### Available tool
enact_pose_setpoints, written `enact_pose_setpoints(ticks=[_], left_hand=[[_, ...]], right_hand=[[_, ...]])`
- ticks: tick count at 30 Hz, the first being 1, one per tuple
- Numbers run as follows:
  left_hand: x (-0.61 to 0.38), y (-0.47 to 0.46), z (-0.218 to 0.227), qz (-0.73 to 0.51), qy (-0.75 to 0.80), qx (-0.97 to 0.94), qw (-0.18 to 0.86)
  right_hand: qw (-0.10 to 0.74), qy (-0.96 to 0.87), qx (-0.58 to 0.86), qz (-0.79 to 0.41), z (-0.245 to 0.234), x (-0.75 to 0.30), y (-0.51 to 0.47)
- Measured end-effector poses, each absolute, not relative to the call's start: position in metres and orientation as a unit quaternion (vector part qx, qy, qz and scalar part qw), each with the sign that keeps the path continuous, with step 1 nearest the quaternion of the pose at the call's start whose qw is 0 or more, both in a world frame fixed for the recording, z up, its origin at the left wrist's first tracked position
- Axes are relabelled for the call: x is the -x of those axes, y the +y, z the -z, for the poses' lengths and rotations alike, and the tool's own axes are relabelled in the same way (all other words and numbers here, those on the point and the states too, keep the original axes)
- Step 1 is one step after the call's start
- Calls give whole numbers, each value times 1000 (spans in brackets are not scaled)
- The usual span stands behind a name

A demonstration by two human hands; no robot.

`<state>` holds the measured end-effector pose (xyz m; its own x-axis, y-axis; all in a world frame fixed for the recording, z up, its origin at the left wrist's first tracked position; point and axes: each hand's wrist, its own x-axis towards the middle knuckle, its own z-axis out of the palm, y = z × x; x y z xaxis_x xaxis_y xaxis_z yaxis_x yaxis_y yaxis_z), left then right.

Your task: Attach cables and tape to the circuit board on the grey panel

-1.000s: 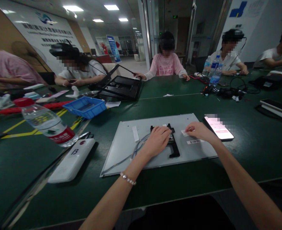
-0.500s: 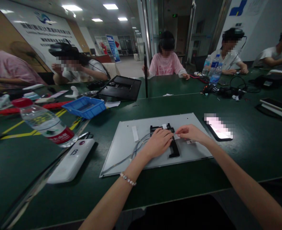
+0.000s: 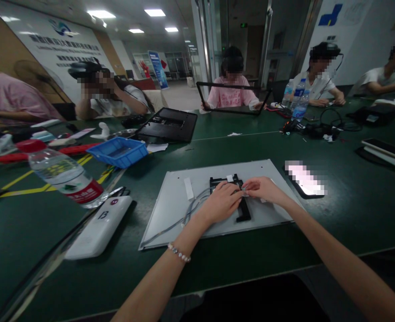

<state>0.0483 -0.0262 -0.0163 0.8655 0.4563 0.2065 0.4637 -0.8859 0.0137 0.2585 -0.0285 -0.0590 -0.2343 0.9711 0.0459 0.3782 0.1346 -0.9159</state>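
A flat grey-white panel point(image 3: 170, 201) lies on the table before me, with a black plastic bracket point(image 3: 243, 211) on it. Grey cables point(image 3: 191, 208) run over the panel from its lower left corner and pass beneath my left hand. My left hand point(image 3: 222, 200) rests over the bracket and cables, fingers stretched out and thumb apart. Just to its right, my right hand point(image 3: 262, 190) pinches a small whitish piece of tape point(image 3: 245, 192) at the left fingertips. White strips point(image 3: 188, 188) are stuck on the panel, and a white piece point(image 3: 230, 178) sits on the bracket's upper edge.
A lit phone point(image 3: 304, 179) lies right of the panel. To the left are a white power bank point(image 3: 100, 228), a tilted water bottle point(image 3: 66, 176) and a blue tray point(image 3: 119, 152). A black laptop-like shell point(image 3: 167, 125) lies behind. Across the table, a person holds a black frame point(image 3: 233, 112).
My right hand has moved slightly left, closer to my left fingertips, with the tape piece. My left hand stays on the bracket. The person opposite has turned the black frame to face me.
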Motion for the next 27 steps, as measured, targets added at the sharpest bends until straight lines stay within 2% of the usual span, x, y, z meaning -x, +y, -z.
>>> enact_pose_setpoints(ticks=[17,27], left_hand=[[-47,-24,20,122,-220,968,24],[-46,-23,20,168,-273,947,13]], right_hand=[[357,-727,504,-302,55,-259,-31],[376,-695,506,-347,61,-268,-22]])
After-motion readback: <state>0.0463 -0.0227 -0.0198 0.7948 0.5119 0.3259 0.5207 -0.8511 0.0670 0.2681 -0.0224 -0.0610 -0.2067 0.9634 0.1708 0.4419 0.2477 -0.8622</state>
